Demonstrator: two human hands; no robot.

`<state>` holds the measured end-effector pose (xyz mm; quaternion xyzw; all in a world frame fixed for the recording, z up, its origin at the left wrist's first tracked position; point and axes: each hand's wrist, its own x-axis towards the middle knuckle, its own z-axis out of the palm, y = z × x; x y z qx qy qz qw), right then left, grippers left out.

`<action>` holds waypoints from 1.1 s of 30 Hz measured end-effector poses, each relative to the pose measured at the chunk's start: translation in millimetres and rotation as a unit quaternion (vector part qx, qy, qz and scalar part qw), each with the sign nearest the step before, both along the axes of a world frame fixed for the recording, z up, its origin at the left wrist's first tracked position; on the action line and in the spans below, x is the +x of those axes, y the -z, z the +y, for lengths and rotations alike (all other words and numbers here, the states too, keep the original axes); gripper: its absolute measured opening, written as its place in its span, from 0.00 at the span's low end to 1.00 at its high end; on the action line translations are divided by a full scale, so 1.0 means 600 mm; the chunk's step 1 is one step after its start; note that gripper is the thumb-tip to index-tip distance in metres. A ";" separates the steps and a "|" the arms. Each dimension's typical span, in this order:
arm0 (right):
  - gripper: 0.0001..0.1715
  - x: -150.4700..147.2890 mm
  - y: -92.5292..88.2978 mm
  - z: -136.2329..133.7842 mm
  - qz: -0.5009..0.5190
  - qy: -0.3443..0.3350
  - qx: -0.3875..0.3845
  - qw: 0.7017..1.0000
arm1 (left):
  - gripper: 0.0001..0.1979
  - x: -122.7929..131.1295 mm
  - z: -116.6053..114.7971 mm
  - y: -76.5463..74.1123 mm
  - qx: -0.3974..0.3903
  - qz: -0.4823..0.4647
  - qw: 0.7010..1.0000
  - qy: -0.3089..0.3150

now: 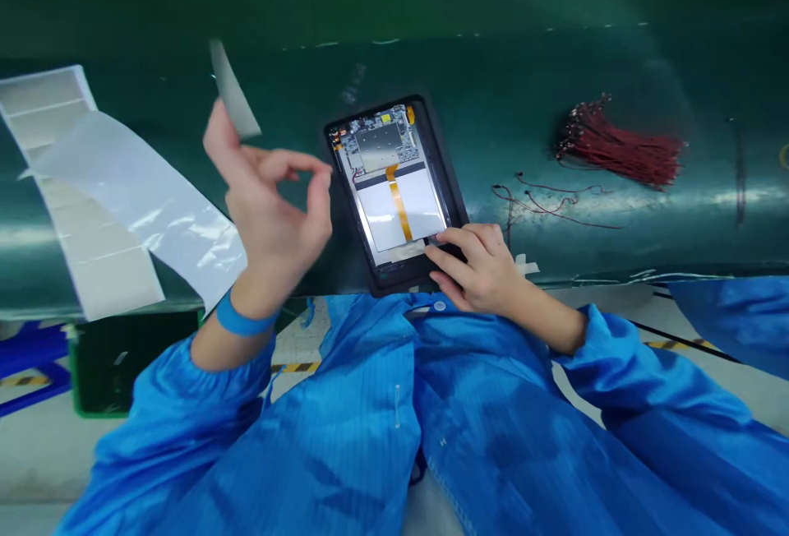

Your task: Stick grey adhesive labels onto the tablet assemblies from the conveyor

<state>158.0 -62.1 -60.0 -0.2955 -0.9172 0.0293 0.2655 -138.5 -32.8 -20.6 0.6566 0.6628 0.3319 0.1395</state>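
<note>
Blue ESD smock sleeves (166, 445) fill the near end of the shot, with a blue wristband (243, 321) on the left hand (268, 219). That hand is up in the air, fingers curled with the tips almost together, and a grey adhesive strip (233, 90) sits off the top finger; can't tell if it's pinched or just stuck there. The right hand (484, 269) has its fingers together, draped over the lower edge of an open tablet (394, 191) in a black case, not clamped. That tablet lies right at the near edge of the green mat (493, 51), so a bump could tip it off. Biggest worry is the strip swinging down and sticking to the bare amber flex cable (399, 207). Further left, the white release liner (141, 199) droops past the mat edge and could slide. A red wire bundle (616, 145) and stray wires (542, 203) sit off to the right, close enough to snag a sleeve.
</note>
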 end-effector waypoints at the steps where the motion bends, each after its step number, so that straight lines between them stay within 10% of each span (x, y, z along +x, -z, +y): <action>1: 0.16 -0.001 0.003 -0.001 0.003 0.002 0.006 1.000 | 0.48 -0.002 0.032 -0.003 0.026 0.011 0.999 -0.022; 7: 0.16 0.003 0.002 0.004 0.009 -0.009 0.007 1.000 | 0.47 -0.011 0.134 0.017 -0.032 0.065 0.997 0.000; 14: 0.16 0.005 0.003 0.009 0.005 -0.017 0.000 1.000 | 0.48 -0.023 0.162 -0.005 -0.055 0.180 0.976 0.106; 22: 0.17 0.006 0.007 0.008 0.004 -0.027 -0.028 0.999 | 0.43 -0.025 0.180 -0.048 -0.091 0.396 0.883 0.237; 33: 0.16 0.005 0.009 0.008 0.017 -0.024 -0.037 0.999 | 0.35 -0.014 0.195 -0.066 -0.118 0.406 0.854 0.302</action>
